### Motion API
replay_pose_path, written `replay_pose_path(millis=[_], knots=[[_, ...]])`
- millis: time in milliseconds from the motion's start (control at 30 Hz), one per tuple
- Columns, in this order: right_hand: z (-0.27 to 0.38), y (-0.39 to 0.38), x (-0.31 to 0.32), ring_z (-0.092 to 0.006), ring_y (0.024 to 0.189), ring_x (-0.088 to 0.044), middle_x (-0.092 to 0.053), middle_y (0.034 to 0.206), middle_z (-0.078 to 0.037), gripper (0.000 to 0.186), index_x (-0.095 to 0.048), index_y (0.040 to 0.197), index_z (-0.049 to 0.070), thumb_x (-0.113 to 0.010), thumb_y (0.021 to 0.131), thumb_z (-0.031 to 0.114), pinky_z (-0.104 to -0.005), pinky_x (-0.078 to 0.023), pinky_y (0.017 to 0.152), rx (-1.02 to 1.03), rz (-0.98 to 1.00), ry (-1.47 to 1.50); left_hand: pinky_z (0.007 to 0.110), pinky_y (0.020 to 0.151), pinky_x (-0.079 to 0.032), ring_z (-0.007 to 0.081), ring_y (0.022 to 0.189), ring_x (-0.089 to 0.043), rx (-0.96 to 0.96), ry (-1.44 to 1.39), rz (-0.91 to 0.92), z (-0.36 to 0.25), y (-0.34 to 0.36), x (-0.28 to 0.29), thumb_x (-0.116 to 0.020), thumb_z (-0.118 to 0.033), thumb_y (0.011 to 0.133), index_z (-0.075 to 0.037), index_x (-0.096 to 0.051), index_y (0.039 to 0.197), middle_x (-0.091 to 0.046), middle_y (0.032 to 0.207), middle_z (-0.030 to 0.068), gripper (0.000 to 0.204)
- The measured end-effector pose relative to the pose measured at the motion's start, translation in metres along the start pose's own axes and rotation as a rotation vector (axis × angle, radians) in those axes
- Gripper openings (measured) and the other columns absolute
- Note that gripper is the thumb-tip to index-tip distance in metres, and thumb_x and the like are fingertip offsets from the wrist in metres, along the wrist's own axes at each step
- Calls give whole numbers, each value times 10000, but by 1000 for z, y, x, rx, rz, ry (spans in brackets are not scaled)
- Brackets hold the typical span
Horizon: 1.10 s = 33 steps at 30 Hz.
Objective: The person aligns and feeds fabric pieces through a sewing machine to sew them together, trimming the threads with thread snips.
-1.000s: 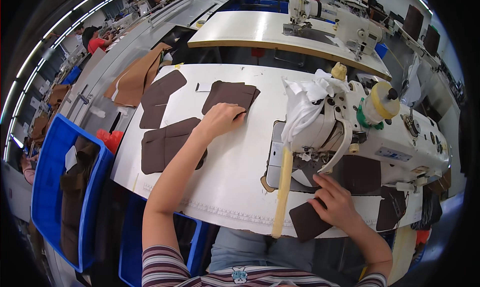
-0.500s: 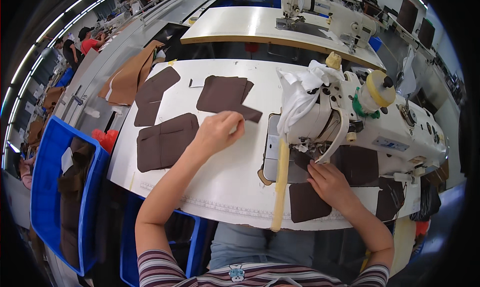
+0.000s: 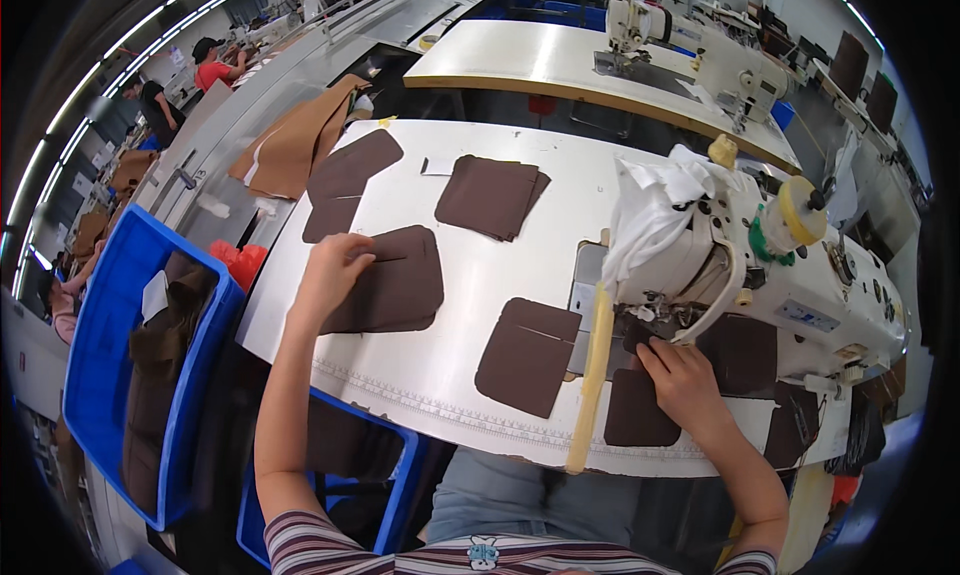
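My left hand (image 3: 335,280) is at the upper left edge of a stack of brown fabric pieces (image 3: 400,295), thumb and forefinger closed at the fabric; exactly what they pinch is partly hidden. By the needle of a white sewing machine (image 3: 790,285), my right hand (image 3: 685,380) has its fingers pressed together on the edge of a small dark brown fabric piece (image 3: 635,335). Another brown piece (image 3: 628,410) lies below that hand. A slit, round-cornered brown piece (image 3: 525,360) rests flat left of the machine, touching the edge of its metal plate.
Two more brown piles, one at the middle back (image 3: 490,197) and one at the far left (image 3: 350,180), lie on the white table (image 3: 450,415). A yellow strip (image 3: 590,385) runs down beside the machine. Blue bins (image 3: 85,375) stand left and below. People work farther off.
My left hand has moved left and down from the middle pile, where a narrow brown strip showed at its fingers, to the left stack. A slit brown piece now lies beside the machine.
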State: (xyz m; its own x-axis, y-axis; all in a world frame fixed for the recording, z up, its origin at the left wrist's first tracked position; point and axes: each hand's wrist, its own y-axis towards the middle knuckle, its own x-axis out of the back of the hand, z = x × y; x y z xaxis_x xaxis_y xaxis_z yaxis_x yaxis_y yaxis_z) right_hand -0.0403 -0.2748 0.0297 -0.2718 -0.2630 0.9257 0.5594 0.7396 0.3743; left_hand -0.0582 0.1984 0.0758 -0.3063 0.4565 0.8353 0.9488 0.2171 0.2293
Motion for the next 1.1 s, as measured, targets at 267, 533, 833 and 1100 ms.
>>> replay_pose_path(millis=[267,533,833,1100], knots=[[-2,10,12,-282,896,-648,-633,1055,-111,451,-646,1117,66,-594,684,-49,-371,-533,718,-62,171,16,341,904,-464,248,997,-538,77,-148,61,72,18,0,-821,-87,682,-47,-627,1021,-587,1030,90,392],[2,14,13,-287,922,-621,-631,988,-91,426,-653,1067,68,-596,675,-89,-386,-527,777,-98,133,100,324,903,-470,226,1021,-550,-22,-160,-59,73,13,-3,-827,-64,663,-60,-637,1002,-579,1014,59,388],[15,28,26,-297,936,-615,-625,996,-100,389,-657,1043,54,-612,680,-77,-382,-524,783,-138,223,117,344,863,-452,238,968,-530,-86,-216,-180,79,10,-6,-770,-37,716,-77,-672,942,-619,934,36,250],[93,117,21,-255,832,-667,-673,935,-89,312,-695,968,52,-655,672,-40,-352,-548,728,221,33,456,308,831,-393,170,810,-576,-221,-51,-285,70,-1,-2,-781,-33,697,-77,-673,817,-637,787,6,167]])
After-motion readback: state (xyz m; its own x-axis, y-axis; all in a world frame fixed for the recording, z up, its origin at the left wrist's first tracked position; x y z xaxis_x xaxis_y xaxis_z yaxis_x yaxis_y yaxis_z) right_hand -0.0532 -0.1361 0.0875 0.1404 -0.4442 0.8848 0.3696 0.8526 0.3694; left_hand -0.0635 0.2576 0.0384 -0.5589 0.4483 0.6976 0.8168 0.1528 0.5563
